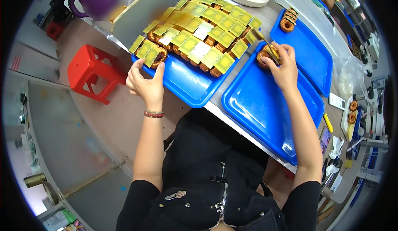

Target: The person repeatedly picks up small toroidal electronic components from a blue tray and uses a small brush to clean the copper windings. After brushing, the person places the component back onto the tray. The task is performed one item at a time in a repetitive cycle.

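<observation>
The middle blue tray (pixel 269 102) lies open nearest the body; packed coils (pixel 209 41) obstruct the left tray (pixel 188 86).

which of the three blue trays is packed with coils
The left tray: rows of coils cover most of it. The middle tray and right tray are mostly bare, with coils only near their far ends.

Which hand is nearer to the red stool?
Left. The left hand, by the laden tray, is right of the stool; the right hand is farther right, over another tray.
</observation>
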The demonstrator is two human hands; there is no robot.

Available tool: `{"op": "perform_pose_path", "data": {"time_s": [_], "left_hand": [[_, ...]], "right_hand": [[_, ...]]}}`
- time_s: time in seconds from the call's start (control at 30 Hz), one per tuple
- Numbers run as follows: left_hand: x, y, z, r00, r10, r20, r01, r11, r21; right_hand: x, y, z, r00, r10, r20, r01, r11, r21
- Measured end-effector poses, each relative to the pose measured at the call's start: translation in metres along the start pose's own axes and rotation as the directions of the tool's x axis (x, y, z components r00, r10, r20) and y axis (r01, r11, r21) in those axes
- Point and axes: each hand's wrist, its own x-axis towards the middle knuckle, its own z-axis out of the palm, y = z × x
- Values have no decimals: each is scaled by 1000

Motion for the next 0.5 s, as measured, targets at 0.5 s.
{"op": "perform_pose_path", "data": {"time_s": [0.5], "left_hand": [[2,27,-4,979,167,114,-9,600,-800]], "right_hand": [[19,12,-15,981,-78,179,78,997,7]]}}
